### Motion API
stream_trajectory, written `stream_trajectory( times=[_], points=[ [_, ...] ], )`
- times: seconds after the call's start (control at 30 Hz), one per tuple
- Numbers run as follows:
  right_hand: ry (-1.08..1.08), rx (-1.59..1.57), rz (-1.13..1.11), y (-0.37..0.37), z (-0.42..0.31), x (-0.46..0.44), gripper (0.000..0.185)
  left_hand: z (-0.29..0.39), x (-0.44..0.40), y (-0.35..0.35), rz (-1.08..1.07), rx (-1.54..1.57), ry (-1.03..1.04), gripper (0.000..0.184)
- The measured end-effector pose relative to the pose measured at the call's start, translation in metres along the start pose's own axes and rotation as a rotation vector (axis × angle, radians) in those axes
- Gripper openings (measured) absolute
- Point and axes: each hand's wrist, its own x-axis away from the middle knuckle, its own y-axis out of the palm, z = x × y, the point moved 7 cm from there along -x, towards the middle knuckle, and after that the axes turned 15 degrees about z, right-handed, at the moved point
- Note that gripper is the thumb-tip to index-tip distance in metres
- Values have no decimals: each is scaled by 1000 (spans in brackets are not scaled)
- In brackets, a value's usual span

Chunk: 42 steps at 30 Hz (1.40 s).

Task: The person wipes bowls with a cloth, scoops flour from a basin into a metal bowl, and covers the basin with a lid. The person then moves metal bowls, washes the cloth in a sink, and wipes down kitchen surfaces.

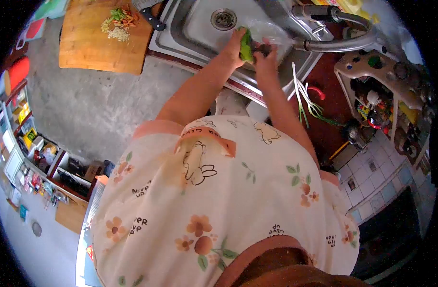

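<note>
Over the steel sink (190,40), my left hand (235,48) grips a green vegetable (246,47), its fingers wrapped around the left side. My right hand (265,56) is just to the right, fingers bent around something dark and blurred that I cannot make out. The faucet (333,44) reaches in from the right, its spout near my right hand. Around my hands, the sink looks wet, with a clear blurred patch behind them. The round drain (224,19) lies beyond my left hand.
A wooden board (102,48) at the upper left bears chopped vegetables (119,21); a knife (153,19) lies at its right edge. Right of the sink are spring onions (301,95), a red chili (317,92) and a crowded rack (388,71). Shelves stand at far left.
</note>
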Motion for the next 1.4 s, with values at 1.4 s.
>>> stream_trajectory(
  times=[1.4],
  points=[
    [-363,307,125,-102,30,-202,37,-42,19,52,-118,-642,-297,28]
  ],
)
